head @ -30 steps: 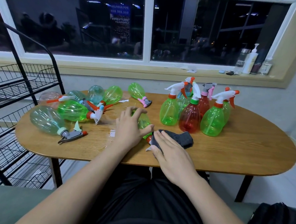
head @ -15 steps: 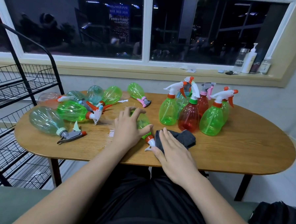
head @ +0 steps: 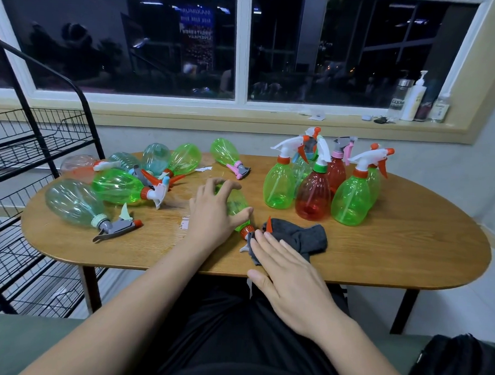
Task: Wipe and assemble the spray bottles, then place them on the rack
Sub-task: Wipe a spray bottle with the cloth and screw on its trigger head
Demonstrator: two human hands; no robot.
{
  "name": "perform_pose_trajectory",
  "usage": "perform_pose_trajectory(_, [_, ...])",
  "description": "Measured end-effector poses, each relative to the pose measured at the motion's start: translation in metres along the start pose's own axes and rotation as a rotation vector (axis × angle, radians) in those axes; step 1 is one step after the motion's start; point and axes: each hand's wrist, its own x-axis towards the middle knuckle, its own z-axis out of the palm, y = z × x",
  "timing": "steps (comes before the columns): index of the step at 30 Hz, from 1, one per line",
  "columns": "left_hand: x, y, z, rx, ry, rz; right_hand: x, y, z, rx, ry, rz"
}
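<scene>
Findings at the table (head: 380,260): we note the left hand (head: 210,217) laid over a green spray bottle (head: 236,205) that lies on its side. The fingers are curled round the bottle's body. The thumb stretches along its shoulder toward the orange collar (head: 246,231).

The bottle's spray head points toward the right hand (head: 290,278). Its orange trigger tip (head: 268,224) pokes up just beyond that hand's fingertips, against the grey cloth (head: 304,237).

The right hand lies flat, with the fingers straight and pressed close together. The fingertips rest on the near left edge of the cloth, and the thumb is held out to the side. This hand grips nothing.

Beyond the right fingertips, and well apart from them, a cluster of upright bottles (head: 314,196) stands. They are green and red, each with a trigger head fitted.

On the outer side of the left fingers, several lying bottles (head: 117,186) crowd together, some touching one another. Farther that way, past the table end, stands a black wire rack (head: 27,147).
</scene>
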Motion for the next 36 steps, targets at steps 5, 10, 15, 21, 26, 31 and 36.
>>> perform_pose_trajectory(5, [0.0,0.0,0.001,0.003,0.001,0.001,-0.006,0.007,-0.004,0.048,0.056,0.093])
perform_pose_trajectory(10, [0.0,0.001,0.0,0.031,0.001,-0.008,-0.004,0.015,-0.002,0.114,0.116,0.164])
perform_pose_trajectory(15, [0.0,0.001,0.0,0.031,-0.005,-0.017,-0.005,0.033,-0.002,0.148,0.152,0.213])
perform_pose_trajectory(21, [-0.001,0.002,-0.002,0.026,-0.007,-0.029,-0.002,0.037,-0.005,0.239,0.182,0.257])
perform_pose_trajectory(26, [-0.001,0.001,-0.003,0.012,-0.01,-0.044,0.005,0.046,-0.008,0.32,0.19,0.318])
perform_pose_trajectory(31, [-0.002,0.001,-0.004,0.003,-0.013,-0.057,0.02,0.051,-0.018,0.399,0.184,0.418])
perform_pose_trajectory(36, [-0.003,0.0,-0.005,-0.014,-0.019,-0.062,0.031,0.062,-0.022,0.403,0.161,0.462])
